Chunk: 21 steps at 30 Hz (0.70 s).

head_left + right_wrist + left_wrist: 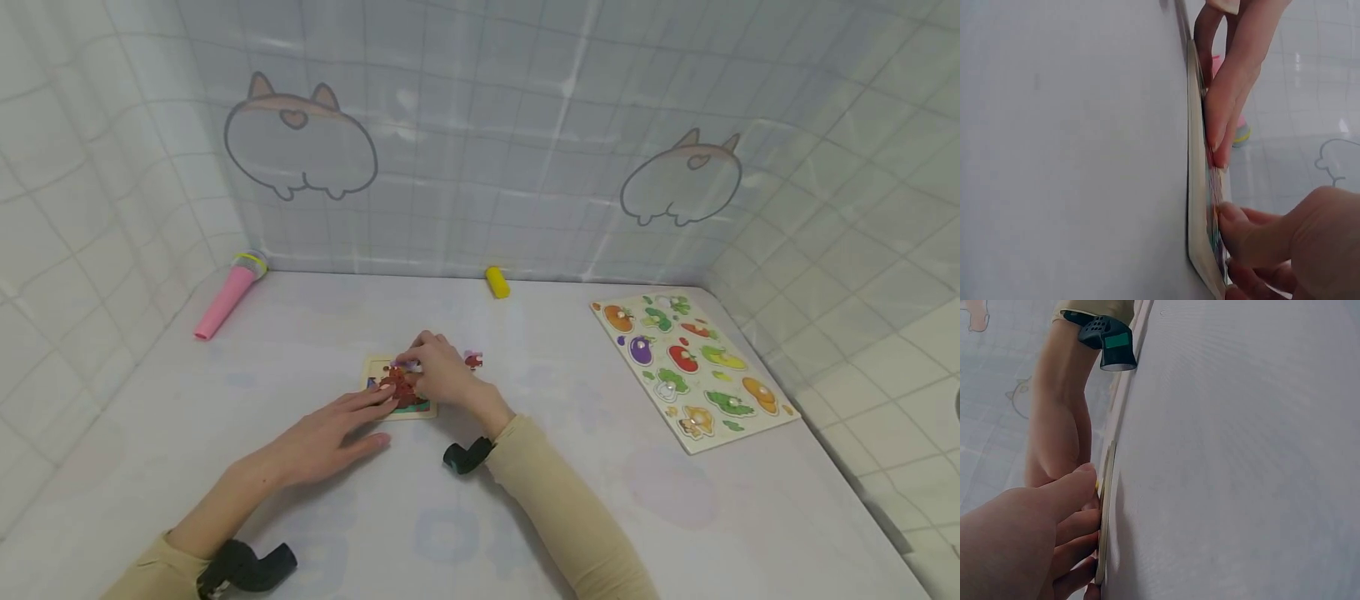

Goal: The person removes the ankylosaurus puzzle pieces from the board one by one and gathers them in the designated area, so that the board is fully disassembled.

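Observation:
A small jigsaw puzzle with a pale frame and a brown picture lies flat on the table. My left hand rests its outstretched fingertips on the picture from the near left, its thumb on the tabletop side. My right hand reaches over the upper right of the puzzle and pinches a purplish puzzle piece with curled fingers, mostly hidden beneath them. In the right wrist view the right thumb presses down at the picture's surface, inside the raised frame. One loose red and purple piece lies just right of the right hand.
A knobbed vegetable board lies at the right. Near the back wall stand out a yellow cylinder and, at far left, a pink toy microphone. Tiled-pattern curtains enclose the table's back and sides.

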Motion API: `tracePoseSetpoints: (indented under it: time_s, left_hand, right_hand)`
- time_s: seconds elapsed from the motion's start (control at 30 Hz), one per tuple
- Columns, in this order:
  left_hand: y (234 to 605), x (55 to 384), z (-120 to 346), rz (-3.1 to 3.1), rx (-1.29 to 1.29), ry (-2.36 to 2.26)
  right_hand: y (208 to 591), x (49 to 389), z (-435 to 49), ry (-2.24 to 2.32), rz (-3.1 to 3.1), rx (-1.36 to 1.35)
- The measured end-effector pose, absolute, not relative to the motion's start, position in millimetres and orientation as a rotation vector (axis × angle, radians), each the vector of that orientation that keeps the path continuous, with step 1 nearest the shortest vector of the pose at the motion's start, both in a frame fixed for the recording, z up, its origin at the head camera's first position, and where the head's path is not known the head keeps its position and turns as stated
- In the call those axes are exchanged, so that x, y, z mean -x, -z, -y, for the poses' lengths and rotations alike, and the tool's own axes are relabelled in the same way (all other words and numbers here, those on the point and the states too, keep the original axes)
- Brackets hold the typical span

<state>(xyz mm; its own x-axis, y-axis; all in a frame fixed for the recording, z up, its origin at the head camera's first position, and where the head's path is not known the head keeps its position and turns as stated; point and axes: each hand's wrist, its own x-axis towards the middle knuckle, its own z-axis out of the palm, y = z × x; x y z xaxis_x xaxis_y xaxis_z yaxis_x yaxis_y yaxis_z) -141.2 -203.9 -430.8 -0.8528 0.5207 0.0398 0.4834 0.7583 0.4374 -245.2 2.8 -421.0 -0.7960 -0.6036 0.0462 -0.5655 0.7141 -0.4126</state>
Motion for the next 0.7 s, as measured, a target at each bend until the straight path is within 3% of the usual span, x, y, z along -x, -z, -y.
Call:
tracePoseSetpoints:
  time_s: [0.7]
  left_hand:
    - [432.7, 142.7, 204.2, -2.871, -0.8, -0.682]
  right_hand:
    - [428.3, 245.3, -0.1, 0.7, -2.839, 0.878]
